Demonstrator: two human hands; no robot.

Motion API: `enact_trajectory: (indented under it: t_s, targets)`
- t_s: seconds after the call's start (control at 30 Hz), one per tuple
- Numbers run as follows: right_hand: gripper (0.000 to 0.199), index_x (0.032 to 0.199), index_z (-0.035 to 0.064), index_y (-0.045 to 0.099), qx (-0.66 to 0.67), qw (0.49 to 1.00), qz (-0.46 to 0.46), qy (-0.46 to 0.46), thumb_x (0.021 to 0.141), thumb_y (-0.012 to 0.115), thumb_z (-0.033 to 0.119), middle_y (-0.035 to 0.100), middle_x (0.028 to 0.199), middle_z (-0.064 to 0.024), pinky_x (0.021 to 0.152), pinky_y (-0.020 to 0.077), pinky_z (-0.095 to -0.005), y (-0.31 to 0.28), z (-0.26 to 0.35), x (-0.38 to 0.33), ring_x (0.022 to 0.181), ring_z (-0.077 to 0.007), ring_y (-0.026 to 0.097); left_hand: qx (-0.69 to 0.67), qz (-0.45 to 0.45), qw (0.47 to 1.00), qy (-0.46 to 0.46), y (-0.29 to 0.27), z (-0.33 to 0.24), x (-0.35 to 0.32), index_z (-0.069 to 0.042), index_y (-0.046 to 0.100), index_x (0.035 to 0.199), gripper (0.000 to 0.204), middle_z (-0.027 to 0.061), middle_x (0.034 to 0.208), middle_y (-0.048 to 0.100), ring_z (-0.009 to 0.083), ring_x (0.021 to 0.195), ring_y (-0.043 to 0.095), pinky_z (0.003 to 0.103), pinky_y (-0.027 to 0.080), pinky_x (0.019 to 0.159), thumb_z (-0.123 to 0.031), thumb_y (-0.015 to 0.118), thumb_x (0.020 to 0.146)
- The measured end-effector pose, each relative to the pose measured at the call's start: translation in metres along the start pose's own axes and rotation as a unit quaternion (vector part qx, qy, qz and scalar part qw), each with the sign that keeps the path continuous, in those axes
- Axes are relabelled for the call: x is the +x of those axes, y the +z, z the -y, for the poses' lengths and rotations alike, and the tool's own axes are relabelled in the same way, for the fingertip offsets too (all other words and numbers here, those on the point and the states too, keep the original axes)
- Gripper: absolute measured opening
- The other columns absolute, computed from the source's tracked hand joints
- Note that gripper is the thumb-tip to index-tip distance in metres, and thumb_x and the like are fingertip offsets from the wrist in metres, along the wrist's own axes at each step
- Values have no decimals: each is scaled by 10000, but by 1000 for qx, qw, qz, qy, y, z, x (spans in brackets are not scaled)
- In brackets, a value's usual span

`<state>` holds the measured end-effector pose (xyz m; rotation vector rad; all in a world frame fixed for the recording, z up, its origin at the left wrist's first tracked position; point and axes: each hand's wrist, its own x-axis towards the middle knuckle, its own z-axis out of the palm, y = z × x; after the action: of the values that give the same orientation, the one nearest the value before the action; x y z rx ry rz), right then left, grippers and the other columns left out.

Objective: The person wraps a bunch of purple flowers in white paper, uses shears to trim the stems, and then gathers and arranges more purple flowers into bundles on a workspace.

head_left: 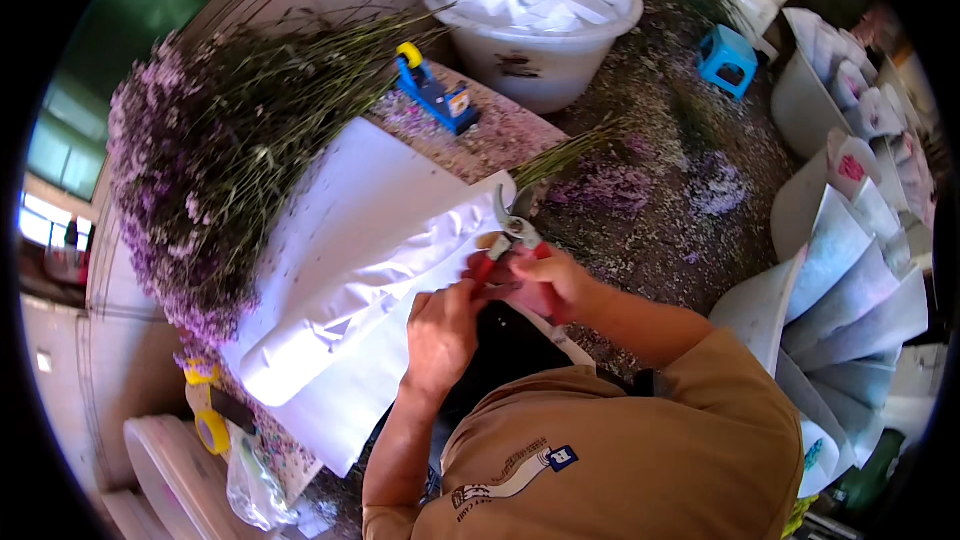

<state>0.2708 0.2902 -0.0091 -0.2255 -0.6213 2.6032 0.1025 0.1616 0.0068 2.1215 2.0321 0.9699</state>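
A pair of pruning shears (516,225) with red handles and a curved metal blade is held in front of my body, blades pointing away. My right hand (560,280) is closed around the right handle. My left hand (442,335) is closed, its fingers at the left handle and partly hidden. The handles are spread apart. Just beyond the blades, a bundle of green stems (572,152) sticks out past the end of a rolled white paper wrap (370,285). That roll lies on a flat white sheet (330,185) on the table, left of my hands.
Long-stemmed purple flowers (190,180) heap at the left. A blue tape dispenser (437,95) stands on the littered tabletop (505,125). Behind is a large white tub (540,60). Paper-wrapped bundles (850,280) fill buckets at right, near a blue stool (727,60). Yellow tape rolls (212,430) lie front left.
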Motion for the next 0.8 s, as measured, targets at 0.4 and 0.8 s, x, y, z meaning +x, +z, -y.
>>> enact_trajectory:
  t_s: [0.4,0.8]
  targets:
    - [336,1109,11,605,-526,786,-282,159,778,641,49,647,948,-93,721,473,-382,-226,188,-81,836,-217,596,235,160,958,-25,88,49,117,-110,491,1430,697,86,1206,615,282,1124,605,453,459,962,-101,746,781]
    - [361,1115,34,659,-578,754,-266,166,755,661,47,652,927,-48,767,469,-337,-184,235,-59,834,-186,590,215,141,966,22,81,39,94,-95,508,1424,740,109,1241,613,298,1151,595,461,452,985,-52,774,735]
